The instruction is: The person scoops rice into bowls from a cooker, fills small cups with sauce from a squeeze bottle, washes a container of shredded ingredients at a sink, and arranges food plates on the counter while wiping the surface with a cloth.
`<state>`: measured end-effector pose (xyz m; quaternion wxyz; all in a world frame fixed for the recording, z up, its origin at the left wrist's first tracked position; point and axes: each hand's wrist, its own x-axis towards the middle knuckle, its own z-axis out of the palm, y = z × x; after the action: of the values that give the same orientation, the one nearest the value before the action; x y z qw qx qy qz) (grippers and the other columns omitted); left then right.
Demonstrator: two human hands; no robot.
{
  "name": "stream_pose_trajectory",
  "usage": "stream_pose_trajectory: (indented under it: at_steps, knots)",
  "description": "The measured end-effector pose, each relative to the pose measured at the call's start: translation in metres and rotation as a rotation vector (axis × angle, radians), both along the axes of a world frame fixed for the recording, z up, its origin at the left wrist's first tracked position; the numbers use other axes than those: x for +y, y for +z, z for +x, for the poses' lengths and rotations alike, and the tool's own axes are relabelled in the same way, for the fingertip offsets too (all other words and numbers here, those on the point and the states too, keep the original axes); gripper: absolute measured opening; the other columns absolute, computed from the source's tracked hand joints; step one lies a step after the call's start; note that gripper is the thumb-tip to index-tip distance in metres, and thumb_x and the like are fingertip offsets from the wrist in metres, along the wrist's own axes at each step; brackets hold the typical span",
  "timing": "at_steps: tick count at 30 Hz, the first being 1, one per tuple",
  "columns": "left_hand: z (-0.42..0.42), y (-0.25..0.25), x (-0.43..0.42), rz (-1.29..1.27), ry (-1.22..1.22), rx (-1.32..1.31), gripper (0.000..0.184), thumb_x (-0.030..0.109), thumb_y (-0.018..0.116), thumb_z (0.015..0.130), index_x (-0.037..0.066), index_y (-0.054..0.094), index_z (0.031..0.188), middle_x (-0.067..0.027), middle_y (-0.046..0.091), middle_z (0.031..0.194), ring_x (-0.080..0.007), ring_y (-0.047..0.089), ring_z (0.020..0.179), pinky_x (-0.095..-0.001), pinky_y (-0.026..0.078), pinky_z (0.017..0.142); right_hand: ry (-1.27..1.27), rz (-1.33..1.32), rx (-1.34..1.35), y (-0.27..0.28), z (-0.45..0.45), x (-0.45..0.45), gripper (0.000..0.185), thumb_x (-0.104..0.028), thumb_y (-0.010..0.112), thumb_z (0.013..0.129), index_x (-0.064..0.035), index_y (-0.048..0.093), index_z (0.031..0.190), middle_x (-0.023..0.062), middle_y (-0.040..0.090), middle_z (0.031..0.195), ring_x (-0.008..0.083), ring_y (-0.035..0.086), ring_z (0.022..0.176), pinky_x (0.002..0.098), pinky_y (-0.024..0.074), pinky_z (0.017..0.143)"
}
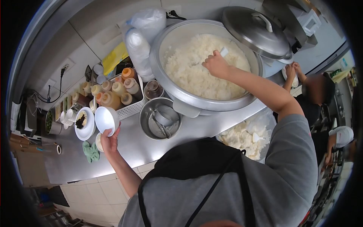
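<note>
A large metal pot (155, 62) full of white rice (208, 81) stands on the counter. Over the rice, the closed fingers of my right hand (217, 65) hold a white scoop (224, 52), whose far end is hidden in or behind the hand and rice. At the left, my left hand (110, 140) grips a white bowl (106, 119) by its lower side, and no food shows inside it. Just left of that bowl, a white plate (85, 133) bears a bowl with pale and dark food. A green cloth (90, 152) lies below the plate.
Sauce bottles (110, 100) fill a white basket (130, 109). Beside it is a steel bowl (143, 126) with utensils. A metal lid (253, 32) rests at the pot's right. More rice (242, 138) sits in a lined container. Two people (312, 94) are at the right.
</note>
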<state>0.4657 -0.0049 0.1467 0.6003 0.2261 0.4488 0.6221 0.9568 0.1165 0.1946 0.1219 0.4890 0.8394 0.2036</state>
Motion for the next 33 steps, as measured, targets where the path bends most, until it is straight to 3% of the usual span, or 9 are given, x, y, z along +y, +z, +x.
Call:
stream_pose_trajectory:
  at_steps: [10, 13, 16, 18, 21, 23, 25, 28, 33]
  knots:
    - [0.028, 0.025, 0.020, 0.125, -0.061, -0.182, 0.064, -0.001, 0.050, 0.069, -0.003, 0.025, 0.128, -0.0240, 0.045, 0.116, -0.0438, 0.052, 0.099, -0.0369, 0.056, 0.072, -0.097, -0.374, 0.415, 0.018, -0.018, -0.040, 0.022, -0.011, 0.055, 0.077, -0.0138, 0.066, 0.096, 0.0061, 0.063, 0.076, 0.0178, 0.056, 0.076, 0.0354, 0.0262, 0.078]
    - [0.045, 0.043, 0.024, 0.229, -0.152, -0.317, 0.060, 0.002, 0.050, 0.075, 0.000, 0.025, 0.129, -0.0230, 0.038, 0.124, -0.0464, 0.042, 0.110, -0.0391, 0.055, 0.075, -0.082, -0.426, 0.549, 0.010, -0.014, -0.034, 0.021, -0.012, 0.057, 0.078, -0.0131, 0.066, 0.097, 0.0073, 0.063, 0.073, 0.0191, 0.056, 0.073, 0.0358, 0.0247, 0.081]
    - [0.072, 0.072, 0.026, 0.350, -0.270, -0.559, 0.056, 0.012, 0.050, 0.080, 0.005, 0.026, 0.131, -0.0234, 0.030, 0.130, -0.0512, 0.027, 0.118, -0.0486, 0.053, 0.076, -0.093, -0.435, 0.690, 0.010, -0.015, -0.040, 0.020, -0.012, 0.058, 0.077, -0.0119, 0.065, 0.097, 0.0064, 0.063, 0.071, 0.0183, 0.058, 0.069, 0.0349, 0.0304, 0.083]
    - [0.089, 0.087, 0.029, 0.457, -0.398, -0.735, 0.054, 0.032, 0.044, 0.086, 0.013, 0.026, 0.133, -0.0215, 0.022, 0.136, -0.0532, 0.012, 0.123, -0.0597, 0.047, 0.077, -0.160, -0.516, 0.677, 0.010, -0.014, -0.042, 0.020, -0.012, 0.058, 0.078, -0.0109, 0.065, 0.096, 0.0063, 0.063, 0.071, 0.0175, 0.059, 0.067, 0.0336, 0.0346, 0.081]
    - [0.106, 0.101, 0.039, 0.468, -0.528, -0.813, 0.058, 0.048, 0.036, 0.086, 0.018, 0.025, 0.134, -0.0190, 0.019, 0.138, -0.0525, 0.006, 0.124, -0.0656, 0.040, 0.081, -0.217, -0.614, 0.712, 0.015, -0.005, -0.048, 0.018, -0.011, 0.058, 0.079, -0.0068, 0.064, 0.096, 0.0064, 0.063, 0.073, 0.0158, 0.061, 0.066, 0.0298, 0.0425, 0.076]
    - [0.119, 0.109, 0.048, 0.433, -0.578, -0.814, 0.060, 0.051, 0.035, 0.085, 0.018, 0.025, 0.134, -0.0187, 0.019, 0.138, -0.0525, 0.006, 0.124, -0.0661, 0.039, 0.081, -0.201, -0.627, 0.764, 0.019, 0.002, -0.053, 0.018, -0.009, 0.057, 0.080, -0.0039, 0.063, 0.096, 0.0067, 0.063, 0.074, 0.0149, 0.061, 0.065, 0.0274, 0.0464, 0.073]
    - [0.133, 0.115, 0.055, 0.365, -0.612, -0.796, 0.062, 0.053, 0.034, 0.084, 0.017, 0.025, 0.134, -0.0182, 0.020, 0.138, -0.0536, 0.008, 0.123, -0.0664, 0.038, 0.081, -0.236, -0.682, 0.999, 0.023, 0.010, -0.058, 0.010, -0.013, 0.052, 0.075, -0.0080, 0.060, 0.071, 0.0040, 0.059, 0.062, 0.0157, 0.061, 0.068, 0.0347, 0.0383, 0.077]
    - [0.161, 0.125, 0.062, 0.363, -0.519, -0.577, 0.058, 0.047, 0.036, 0.086, 0.012, 0.028, 0.132, -0.0172, 0.032, 0.133, -0.0431, 0.034, 0.119, -0.0625, 0.041, 0.083, -0.297, -0.781, 1.194, 0.039, 0.024, -0.061, 0.012, -0.008, 0.056, 0.076, -0.0019, 0.063, 0.084, 0.0065, 0.061, 0.067, 0.0129, 0.061, 0.067, 0.0272, 0.0458, 0.067]
    - [0.217, 0.125, 0.080, 0.361, -0.502, -0.118, 0.057, 0.046, 0.039, 0.088, 0.010, 0.029, 0.131, -0.0128, 0.038, 0.130, -0.0312, 0.043, 0.116, -0.0541, 0.041, 0.087, -0.248, -0.591, 1.229, 0.092, 0.047, -0.057, 0.020, -0.005, 0.058, 0.077, 0.0017, 0.061, 0.095, 0.0086, 0.063, 0.073, 0.0118, 0.061, 0.064, 0.0242, 0.0481, 0.060]
